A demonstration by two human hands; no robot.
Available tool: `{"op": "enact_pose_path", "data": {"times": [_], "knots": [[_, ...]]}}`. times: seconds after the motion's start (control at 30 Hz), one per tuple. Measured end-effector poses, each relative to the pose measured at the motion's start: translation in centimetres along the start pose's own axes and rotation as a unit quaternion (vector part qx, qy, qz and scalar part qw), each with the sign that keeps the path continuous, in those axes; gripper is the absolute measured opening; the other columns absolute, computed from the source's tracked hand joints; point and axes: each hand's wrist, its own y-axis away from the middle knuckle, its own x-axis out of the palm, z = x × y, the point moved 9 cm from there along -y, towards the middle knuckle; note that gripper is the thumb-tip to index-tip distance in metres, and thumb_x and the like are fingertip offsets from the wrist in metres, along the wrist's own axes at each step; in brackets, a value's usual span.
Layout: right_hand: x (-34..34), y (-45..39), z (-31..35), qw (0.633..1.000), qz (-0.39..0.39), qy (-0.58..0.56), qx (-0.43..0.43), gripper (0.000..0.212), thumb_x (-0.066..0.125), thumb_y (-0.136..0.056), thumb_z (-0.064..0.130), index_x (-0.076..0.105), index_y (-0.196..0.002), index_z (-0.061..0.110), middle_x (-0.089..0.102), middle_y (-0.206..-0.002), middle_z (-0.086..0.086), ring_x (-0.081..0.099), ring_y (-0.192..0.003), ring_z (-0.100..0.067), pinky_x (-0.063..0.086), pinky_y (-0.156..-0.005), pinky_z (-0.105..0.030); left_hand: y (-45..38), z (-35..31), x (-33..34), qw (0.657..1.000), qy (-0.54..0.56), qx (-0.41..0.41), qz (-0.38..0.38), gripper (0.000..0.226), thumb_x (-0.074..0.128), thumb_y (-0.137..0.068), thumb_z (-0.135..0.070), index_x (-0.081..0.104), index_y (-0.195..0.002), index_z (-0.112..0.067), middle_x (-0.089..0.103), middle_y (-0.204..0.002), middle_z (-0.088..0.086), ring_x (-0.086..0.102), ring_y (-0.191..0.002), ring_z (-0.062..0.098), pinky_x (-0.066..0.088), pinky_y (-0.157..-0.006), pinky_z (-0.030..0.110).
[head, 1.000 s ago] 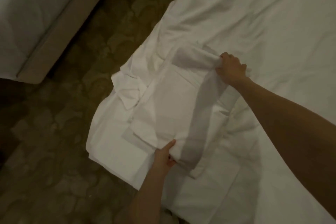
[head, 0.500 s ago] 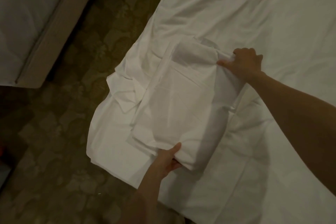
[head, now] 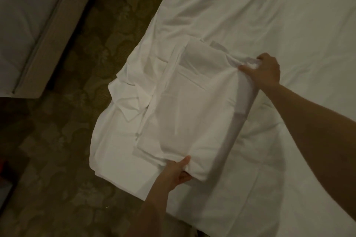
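The folded white fabric bundle lies on the wrinkled white bed sheet, close to the mattress corner, with the patterned brown carpet at its 9 o'clock. The left hand grips the bundle's 6 o'clock edge, thumb on top and fingers curled beneath. The right hand pinches a bunched corner at 2 o'clock, fingers pressed together around the cloth. The main risk is probably slipping layers: both grips take only edges, so a lift could let the middle sag and the folds open. A loose crumpled white flap at 9 o'clock is unheld and could drag toward the floor. Either hand might also catch the sheet underneath and pull it along.
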Motion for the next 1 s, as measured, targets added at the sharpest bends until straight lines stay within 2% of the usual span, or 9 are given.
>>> {"op": "enact_pose_path", "data": {"times": [0.1,0.17,0.33,0.5,0.6,0.7,0.8,0.93,1.0], "knots": [[2.2,3.0,-6.5,0.96,-0.009,-0.18,0.216,0.097,0.08,-0.064,0.056,0.037,-0.136,0.008,0.045,-0.139,-0.016,0.048,-0.126,-0.031,0.042,-0.103,-0.039,0.2,0.0,-0.3,0.998,-0.062,-0.011,-0.024,0.044,0.067,-0.088,-0.033,0.054,-0.121,-0.008,0.07,-0.101,0.011,0.069,-0.082,0.022,0.057,-0.06,0.027],[4.2,5.2,-8.9,0.927,-0.001,-0.24,0.289,0.104,0.08,-0.061,0.06,0.035,-0.138,0.006,0.044,-0.141,-0.016,0.046,-0.128,-0.032,0.042,-0.105,-0.042,0.9,-0.4,-0.7,0.991,-0.127,-0.023,-0.028,0.041,0.067,-0.087,-0.04,0.058,-0.113,-0.009,0.072,-0.094,0.009,0.072,-0.078,0.021,0.056,-0.066,0.028],[7.7,10.7,-10.4,0.902,0.034,-0.279,0.328,0.1,0.081,-0.065,0.053,0.037,-0.138,0.001,0.047,-0.14,-0.016,0.047,-0.128,-0.031,0.039,-0.107,-0.04,1.7,-5.0,-7.2,0.985,-0.016,0.074,-0.153,0.038,0.07,-0.084,-0.033,0.06,-0.112,-0.009,0.064,-0.113,0.014,0.066,-0.085,0.024,0.054,-0.063,0.032],[11.1,15.3,-11.3,0.876,0.11,-0.315,0.349,0.11,0.086,-0.055,0.054,0.04,-0.142,0.004,0.046,-0.143,-0.014,0.046,-0.13,-0.03,0.039,-0.108,-0.044,5.6,-13.6,-9.7,0.877,-0.202,0.259,-0.351,0.082,0.078,-0.078,-0.03,0.033,-0.141,-0.004,0.043,-0.139,0.019,0.046,-0.123,0.034,0.04,-0.102,0.044],[11.7,16.7,-11.6,0.862,0.143,-0.346,0.341,0.12,0.086,-0.04,0.06,0.044,-0.139,0.009,0.051,-0.139,-0.01,0.051,-0.124,-0.031,0.045,-0.102,-0.046,4.5,-17.2,-7.1,0.856,-0.317,0.29,-0.287,0.076,0.075,-0.079,-0.04,0.041,-0.138,-0.006,0.052,-0.134,0.013,0.052,-0.12,0.032,0.042,-0.102,0.039],[11.9,17.3,-11.8,0.861,0.158,-0.368,0.315,0.087,0.085,-0.065,0.042,0.047,-0.136,0.009,0.056,-0.13,-0.006,0.055,-0.111,-0.026,0.047,-0.089,-0.036,2.7,-18.2,-5.5,0.872,-0.346,0.257,-0.231,0.091,0.077,-0.066,-0.056,0.044,-0.139,-0.013,0.059,-0.128,0.009,0.06,-0.108,0.028,0.049,-0.097,0.042],[12.4,18.2,-11.7,0.854,0.144,-0.406,0.293,0.078,0.082,-0.072,0.03,0.046,-0.138,0.009,0.058,-0.13,-0.006,0.057,-0.11,-0.023,0.047,-0.09,-0.033,2.3,-18.3,-5.3,0.862,-0.368,0.256,-0.236,0.086,0.077,-0.073,-0.051,0.042,-0.139,-0.009,0.058,-0.124,0.009,0.057,-0.098,0.024,0.047,-0.091,0.034],[13.4,19.6,-11.1,0.828,0.121,-0.459,0.3,0.073,0.083,-0.07,0.024,0.052,-0.133,0.006,0.062,-0.126,-0.01,0.061,-0.112,-0.026,0.049,-0.097,-0.039,1.7,-18.3,-6.4,0.849,-0.42,0.228,-0.227,0.115,0.071,-0.045,-0.081,0.048,-0.135,-0.015,0.06,-0.125,0.006,0.056,-0.115,0.032,0.038,-0.106,0.051],[13.4,20.3,-11.1,0.816,0.115,-0.473,0.313,0.068,0.082,-0.071,0.023,0.055,-0.13,0.005,0.065,-0.121,-0.011,0.063,-0.106,-0.027,0.051,-0.092,-0.037,2.4,-18.0,-5.8,0.859,-0.423,0.218,-0.191,0.098,0.076,-0.06,-0.067,0.049,-0.136,-0.011,0.057,-0.132,0.009,0.054,-0.12,0.033,0.04,-0.106,0.048]]}}
